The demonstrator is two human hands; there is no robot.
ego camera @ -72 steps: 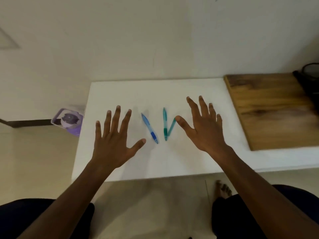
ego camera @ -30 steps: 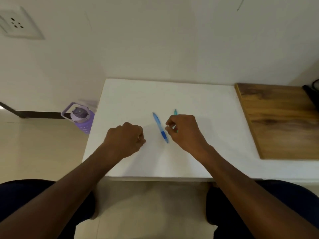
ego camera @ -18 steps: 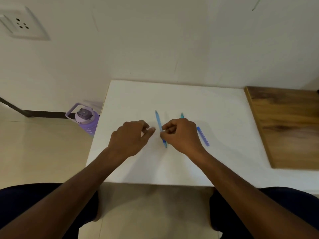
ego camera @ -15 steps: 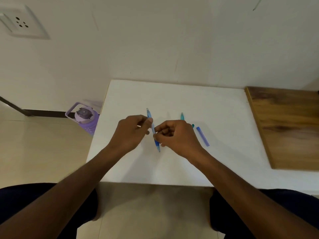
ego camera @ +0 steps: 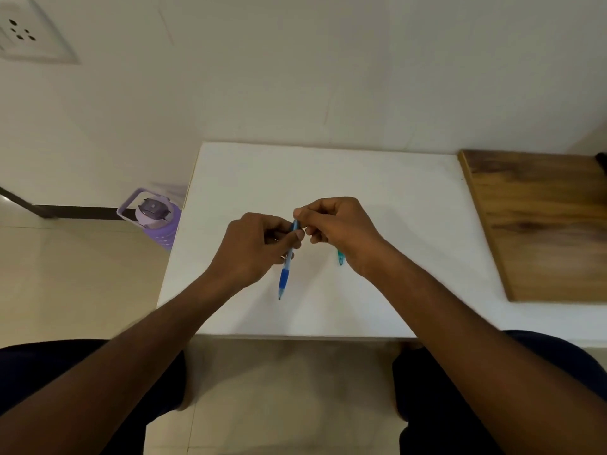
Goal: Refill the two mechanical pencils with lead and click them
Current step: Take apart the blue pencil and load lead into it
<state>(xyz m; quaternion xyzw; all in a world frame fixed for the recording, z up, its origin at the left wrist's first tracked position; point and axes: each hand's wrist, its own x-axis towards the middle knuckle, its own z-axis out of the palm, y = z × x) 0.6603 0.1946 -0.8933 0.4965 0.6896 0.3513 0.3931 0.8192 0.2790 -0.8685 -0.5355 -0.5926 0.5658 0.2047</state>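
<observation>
Above the middle of the white table (ego camera: 377,198), the left hand (ego camera: 253,251) grips the blue mechanical pencil (ego camera: 285,274) by its upper barrel, tip pointing toward the table's near edge. The right hand (ego camera: 341,224) pinches the pencil's top end with curled fingertips. A teal mechanical pencil (ego camera: 340,257) lies on the table, mostly hidden under the right wrist (only its tip shows). A wooden board (ego camera: 542,224) rests on the table's right side; a purple bottle (ego camera: 154,215) stands on the floor left of the table.

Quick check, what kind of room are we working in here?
Likely a home room or small study corner: a white table against a plain wall with a wall socket, a tiled floor, and a purple water bottle beside it.
</observation>
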